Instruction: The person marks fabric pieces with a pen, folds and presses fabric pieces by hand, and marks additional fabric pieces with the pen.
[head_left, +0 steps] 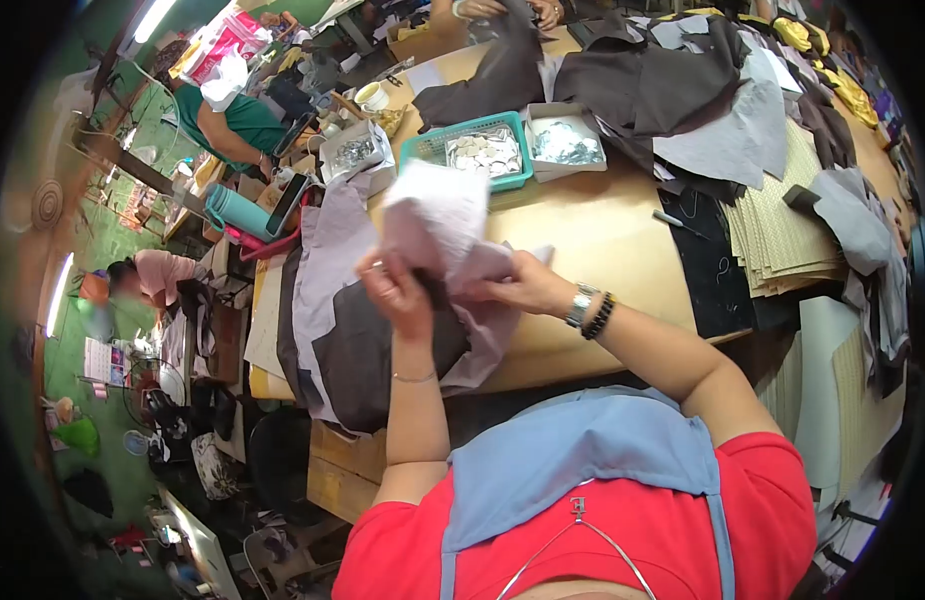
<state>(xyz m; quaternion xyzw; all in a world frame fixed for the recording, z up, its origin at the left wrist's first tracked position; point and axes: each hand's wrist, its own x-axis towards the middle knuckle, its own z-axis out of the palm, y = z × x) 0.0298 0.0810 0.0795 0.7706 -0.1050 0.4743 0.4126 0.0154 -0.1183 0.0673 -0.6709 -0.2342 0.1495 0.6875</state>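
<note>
A workshop for soft sheet goods, as shown by a broad tan wooden worktable (612, 250) bearing pale lavender cloth pieces (442, 215), limp dark brown sheets (647, 90) and, at its right side, stacked cream textured sheets (782, 235). A turquoise plastic basket (412, 152) of small parts stands at its far side; co-workers (162, 277) and a tubular ceiling light (154, 18) appear beyond its left end.
</note>
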